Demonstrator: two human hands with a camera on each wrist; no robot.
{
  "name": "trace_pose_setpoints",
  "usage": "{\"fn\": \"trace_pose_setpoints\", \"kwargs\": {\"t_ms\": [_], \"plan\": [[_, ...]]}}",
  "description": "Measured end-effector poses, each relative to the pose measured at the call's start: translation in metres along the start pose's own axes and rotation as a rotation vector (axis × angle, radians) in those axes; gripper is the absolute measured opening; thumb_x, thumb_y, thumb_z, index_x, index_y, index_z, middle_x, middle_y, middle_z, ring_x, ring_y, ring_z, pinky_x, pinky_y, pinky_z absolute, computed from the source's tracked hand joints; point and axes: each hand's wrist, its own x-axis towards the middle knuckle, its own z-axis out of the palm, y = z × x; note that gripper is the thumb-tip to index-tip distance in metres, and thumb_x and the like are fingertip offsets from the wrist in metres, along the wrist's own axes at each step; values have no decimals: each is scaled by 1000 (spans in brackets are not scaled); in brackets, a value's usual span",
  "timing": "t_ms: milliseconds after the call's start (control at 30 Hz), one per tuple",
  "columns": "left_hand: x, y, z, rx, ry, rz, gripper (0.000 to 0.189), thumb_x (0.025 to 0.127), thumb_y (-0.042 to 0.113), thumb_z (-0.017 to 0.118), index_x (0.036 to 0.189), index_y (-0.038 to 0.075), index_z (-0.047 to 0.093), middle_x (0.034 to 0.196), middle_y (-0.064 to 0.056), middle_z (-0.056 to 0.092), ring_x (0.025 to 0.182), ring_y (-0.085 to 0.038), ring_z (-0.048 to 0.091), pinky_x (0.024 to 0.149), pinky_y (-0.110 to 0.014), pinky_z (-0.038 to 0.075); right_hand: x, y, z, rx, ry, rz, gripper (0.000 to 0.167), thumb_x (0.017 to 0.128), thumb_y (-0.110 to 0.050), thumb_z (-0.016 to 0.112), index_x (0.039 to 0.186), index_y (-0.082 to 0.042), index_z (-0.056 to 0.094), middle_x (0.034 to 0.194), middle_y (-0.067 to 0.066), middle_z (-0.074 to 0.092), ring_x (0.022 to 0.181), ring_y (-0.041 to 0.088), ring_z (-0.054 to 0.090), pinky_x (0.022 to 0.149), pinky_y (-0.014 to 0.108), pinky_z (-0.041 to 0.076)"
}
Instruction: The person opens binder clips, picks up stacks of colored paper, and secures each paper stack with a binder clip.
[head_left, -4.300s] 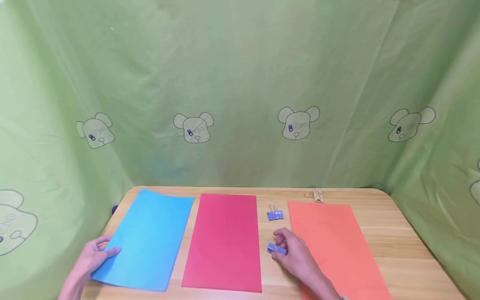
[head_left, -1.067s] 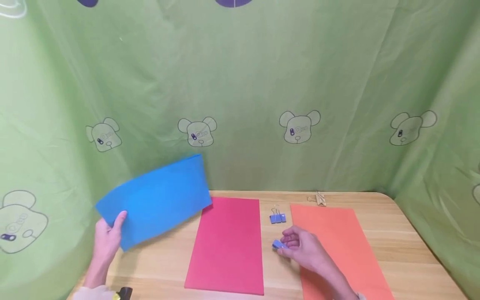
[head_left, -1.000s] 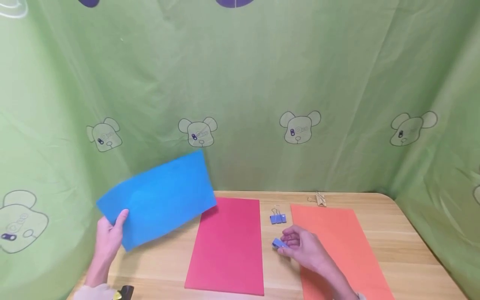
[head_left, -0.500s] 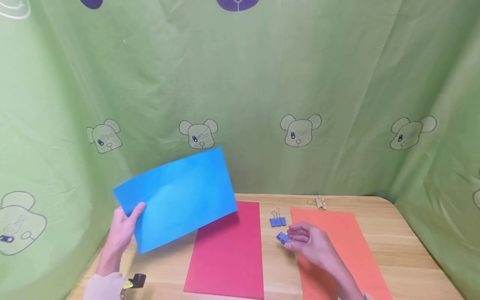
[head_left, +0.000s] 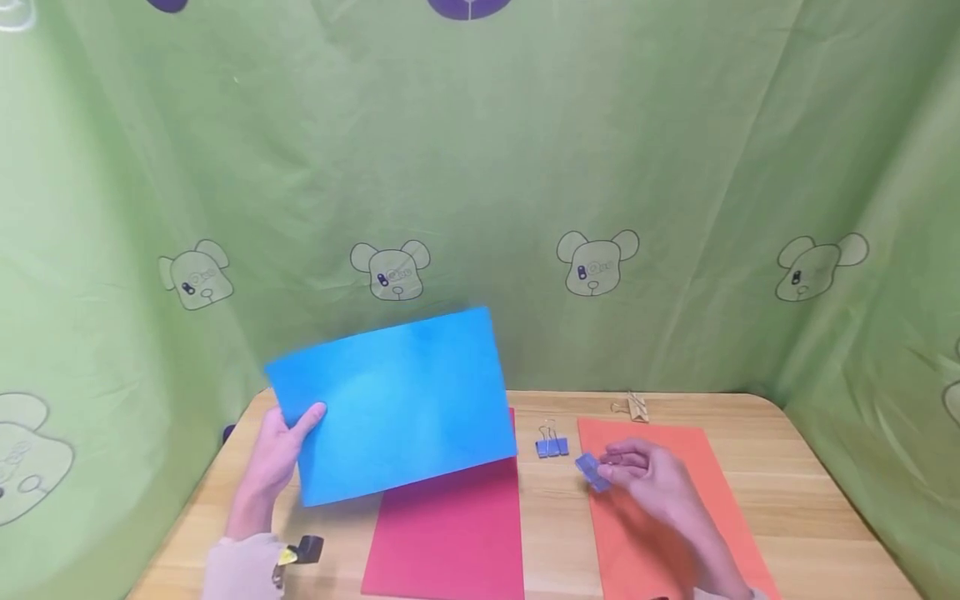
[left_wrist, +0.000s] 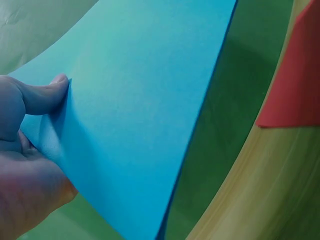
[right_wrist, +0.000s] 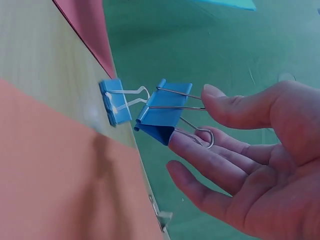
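My left hand (head_left: pixel 276 454) pinches the lower left edge of a blue paper stack (head_left: pixel 405 408), thumb on its front face. The stack is raised and tilted, overlapping the crimson paper (head_left: pixel 450 537) on the table in the head view. In the left wrist view the sheet bows under the thumb (left_wrist: pixel 47 97). My right hand (head_left: pixel 663 483) holds a blue binder clip (head_left: pixel 592 472) above the left edge of the orange paper (head_left: pixel 660 500). The right wrist view shows that clip (right_wrist: pixel 165 107) with thumb and fingers at its two wire handles.
A second blue binder clip (head_left: pixel 552 446) stands on the wooden table (head_left: pixel 787 467) between the crimson and orange paper. Behind the orange paper lies a tan patterned binder clip (head_left: pixel 637 407). A green curtain (head_left: pixel 480 167) encloses the table's back and sides.
The left hand has lifted the blue paper stack from the table's left side and carried it right over the crimson paper. The right hand has picked up its binder clip and moved right.
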Motion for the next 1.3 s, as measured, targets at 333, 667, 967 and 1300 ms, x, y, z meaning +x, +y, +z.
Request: {"fn": "trace_pose_setpoints", "kwargs": {"t_ms": [333, 667, 967, 1300], "plan": [[2, -2, 23, -24, -83, -42, 42, 105, 22, 61, 133, -6, 49, 117, -13, 62, 102, -13, 64, 90, -25, 54, 3, 13, -22, 116, 61, 34, 51, 95, -23, 76, 136, 4, 59, 120, 15, 72, 99, 2, 69, 84, 19, 54], [3, -7, 38, -90, -131, -68, 37, 106, 20, 59, 130, -7, 51, 110, -9, 66, 101, -16, 65, 92, -28, 53, 2, 18, -29, 99, 80, 35, 54, 94, -38, 76, 132, -2, 64, 116, 8, 75, 100, -5, 65, 85, 13, 48], [3, -13, 48, -128, -160, -72, 37, 106, 16, 57, 134, -6, 50, 116, -12, 65, 106, -19, 65, 94, -31, 54, 0, 24, -28, 113, 69, 59, 54, 94, -41, 75, 133, -5, 64, 121, 6, 74, 104, -4, 65, 88, 12, 43], [3, -8, 51, -114, -158, -56, 38, 106, 20, 58, 133, -6, 51, 116, -11, 65, 107, -18, 65, 95, -30, 53, 1, 25, -33, 319, 74, -25, 52, 98, -25, 73, 136, 7, 57, 112, 1, 77, 101, 12, 73, 87, 15, 52]]}}
